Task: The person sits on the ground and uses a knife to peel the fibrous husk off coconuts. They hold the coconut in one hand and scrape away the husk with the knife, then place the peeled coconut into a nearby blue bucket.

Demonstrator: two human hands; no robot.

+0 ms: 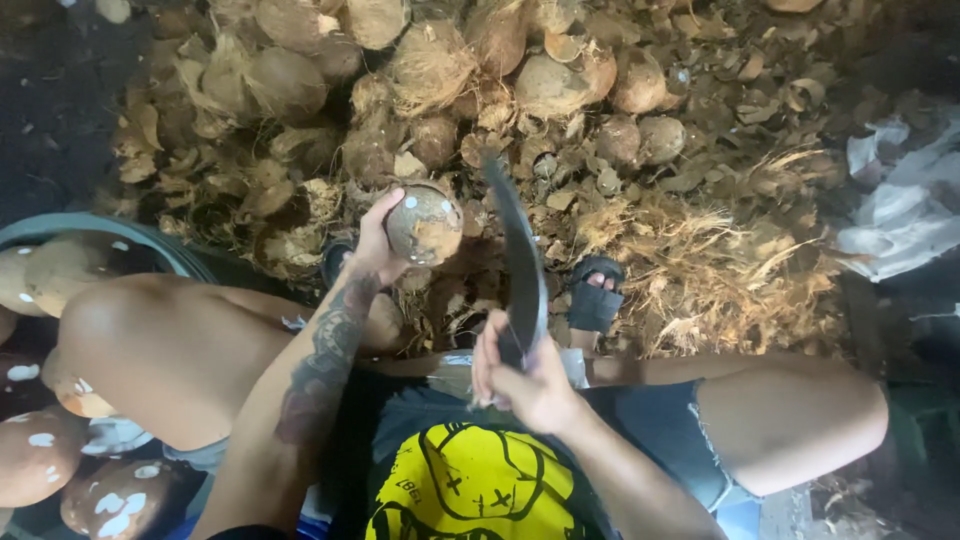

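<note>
My left hand (pixel 378 240) grips a partly peeled brown coconut (pixel 424 224) held out in front of my knees, with pale patches showing on its shell. My right hand (pixel 525 378) is closed around the handle of a long curved dark blade (pixel 520 255). The blade points up and away from me, its tip just right of the coconut. Between hand and coconut there is a small gap; blade and coconut do not clearly touch.
A heap of husked coconuts (pixel 545 85) and loose husk fibre (pixel 720 260) fills the ground ahead. A round basin (pixel 60 228) with peeled coconuts (pixel 40 455) stands at my left. My sandalled foot (pixel 596 295) rests near the husks. White sacking (pixel 905 200) lies at the right.
</note>
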